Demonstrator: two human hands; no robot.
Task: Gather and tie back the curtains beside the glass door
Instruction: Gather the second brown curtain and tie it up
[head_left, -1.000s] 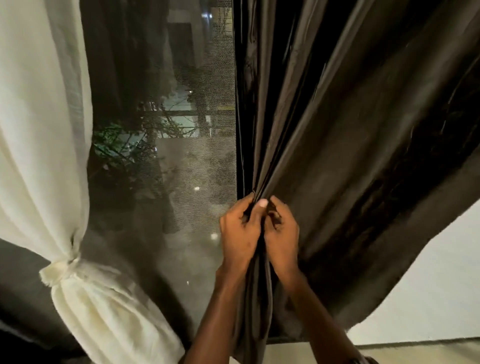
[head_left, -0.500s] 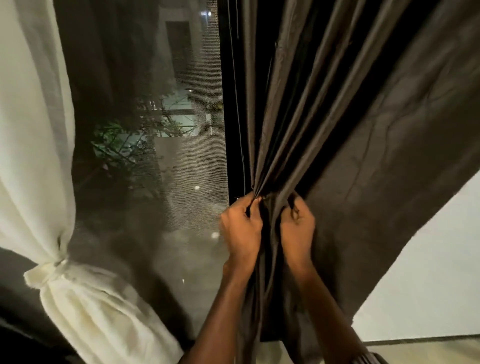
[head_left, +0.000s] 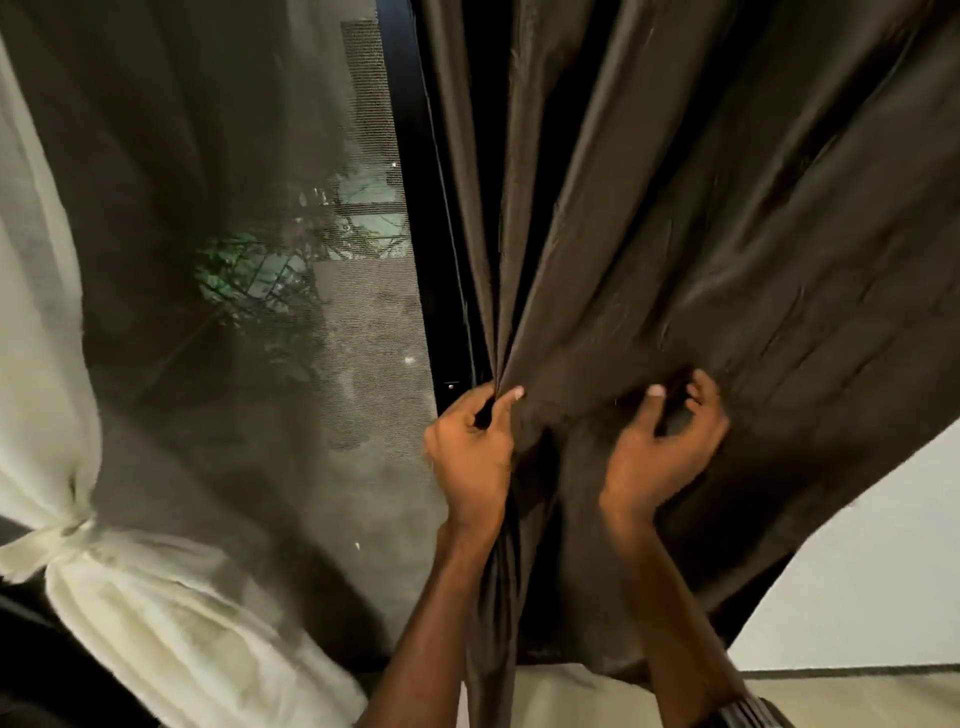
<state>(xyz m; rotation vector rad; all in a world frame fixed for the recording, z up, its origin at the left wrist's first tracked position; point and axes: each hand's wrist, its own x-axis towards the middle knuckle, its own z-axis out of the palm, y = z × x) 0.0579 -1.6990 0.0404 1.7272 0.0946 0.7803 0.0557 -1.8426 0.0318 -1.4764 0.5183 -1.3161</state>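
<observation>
Since half a second ago the two hands have drawn apart: the right hand (head_left: 662, 441) has slid rightward along the dark curtain (head_left: 727, 234), reaching for more cloth, while the left hand (head_left: 470, 452) stays at the curtain's inner edge.

Going left to right, the cream curtain (head_left: 47, 312) hangs at the far left, already bunched and cinched with a knot (head_left: 67, 535) of its own pale cloth, so that side looks finished. Next comes the glass door (head_left: 291, 338), its mesh screen showing foliage outside, then its black frame (head_left: 431, 260). The left hand pinches the gathered pleats between thumb and forefinger, probably to anchor what is collected. The right hand's fingers are curled and half spread, clawing into a loose fold that is not yet fully clasped. A pale wall (head_left: 883, 571) shows at lower right.

Counted: two curtains, one tied and one still being gathered; two hands; one knot. No tieback for the dark curtain is visible.
</observation>
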